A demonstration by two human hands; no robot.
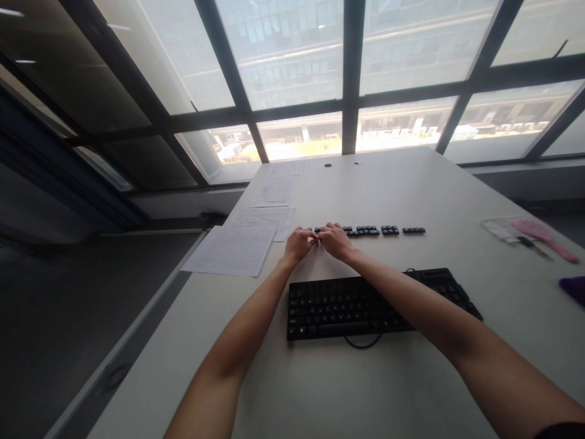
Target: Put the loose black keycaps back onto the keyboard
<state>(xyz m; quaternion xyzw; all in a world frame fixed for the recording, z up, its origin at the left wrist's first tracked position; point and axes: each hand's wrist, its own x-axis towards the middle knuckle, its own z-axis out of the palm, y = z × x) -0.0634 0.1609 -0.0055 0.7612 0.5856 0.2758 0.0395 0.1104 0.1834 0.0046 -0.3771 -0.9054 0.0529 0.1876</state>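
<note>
A black keyboard [365, 302] lies on the white table [411, 195] in front of me, its cable looping under the near edge. Beyond it a row of loose black keycaps [384, 230] is lined up in small groups. Both arms reach over the keyboard. My left hand [298, 244] and my right hand [336, 239] meet fingertip to fingertip at the left end of that row, fingers curled. Whether they pinch a keycap between them is too small to tell.
Printed paper sheets [233, 250] lie at the table's left edge, with more sheets [276, 189] farther back. A pink brush [543, 236] and a clear packet sit at the right, a purple object [573, 286] nearer. Large windows stand behind the table.
</note>
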